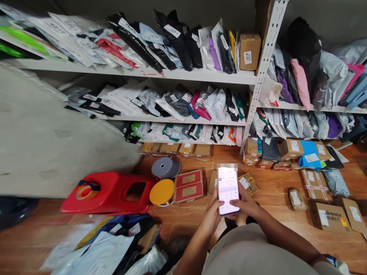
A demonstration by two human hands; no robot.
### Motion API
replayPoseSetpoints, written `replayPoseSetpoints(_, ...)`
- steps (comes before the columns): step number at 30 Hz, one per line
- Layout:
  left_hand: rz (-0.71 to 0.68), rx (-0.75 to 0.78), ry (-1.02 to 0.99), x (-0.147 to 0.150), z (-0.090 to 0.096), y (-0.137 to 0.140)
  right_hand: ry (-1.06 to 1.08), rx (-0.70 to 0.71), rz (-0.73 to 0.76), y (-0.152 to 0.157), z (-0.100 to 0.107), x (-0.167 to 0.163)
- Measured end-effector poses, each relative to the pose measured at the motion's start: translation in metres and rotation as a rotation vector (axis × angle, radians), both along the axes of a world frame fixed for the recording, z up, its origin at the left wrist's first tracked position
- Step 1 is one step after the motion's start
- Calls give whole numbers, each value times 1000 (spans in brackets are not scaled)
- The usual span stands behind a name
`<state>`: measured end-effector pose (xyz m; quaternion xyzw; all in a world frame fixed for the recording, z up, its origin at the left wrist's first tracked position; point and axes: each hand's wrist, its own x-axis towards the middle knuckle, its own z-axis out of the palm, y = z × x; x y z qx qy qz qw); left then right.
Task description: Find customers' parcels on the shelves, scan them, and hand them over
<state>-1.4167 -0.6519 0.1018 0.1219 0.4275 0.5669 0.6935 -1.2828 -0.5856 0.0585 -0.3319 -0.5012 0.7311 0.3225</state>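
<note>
A smartphone (228, 190) with a lit white and lilac screen is held upright in front of my body. A number keypad shows on its lower half; the finer text is too small to read. My left hand (212, 214) wraps the phone's left edge, its thumb over the lower left of the screen. From the other side my right hand (247, 201) grips the right edge, with its thumb on the lower right keys. The fingers behind the phone are hidden. Beyond it on the floor lie a red carton (188, 186) and a taped parcel (249, 183).
Shelves (183, 75) full of labelled mailer bags stand ahead, with cardboard boxes (203, 151) beneath. A red plastic stool (114, 191), a yellow-topped stool (162, 192) and a grey tub (166, 167) stand left. Parcels (100, 252) lie front left; more boxes (329, 216) sit right.
</note>
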Motion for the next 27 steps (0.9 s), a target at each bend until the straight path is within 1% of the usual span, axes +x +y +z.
replayPoseSetpoints(3,5,-34,96,2,4,-1,14,6,79,-1,9,8)
replayPoseSetpoints(6,19,-46,170,4,6,-1,16,-11,85,-2,14,12)
replayPoseSetpoints(9,9,-37,95,3,3,-1,14,-39,47,-2,14,13)
replayPoseSetpoints(12,-25,16,-42,-1,-2,-3,22,-74,30,0,9,12)
replayPoseSetpoints(15,-64,77,-112,-4,-3,-6,35,-120,15,2,0,10)
replayPoseSetpoints(18,-96,84,-90,-4,-2,-7,43,-161,-6,3,-7,10)
replayPoseSetpoints(21,-141,23,-9,-2,-4,-3,45,-189,-30,5,-11,13)
replayPoseSetpoints(23,-159,13,13,1,-8,2,40,-204,-54,8,-13,16)
replayPoseSetpoints(27,-163,82,-86,12,-23,15,2,-236,-107,20,-21,25)
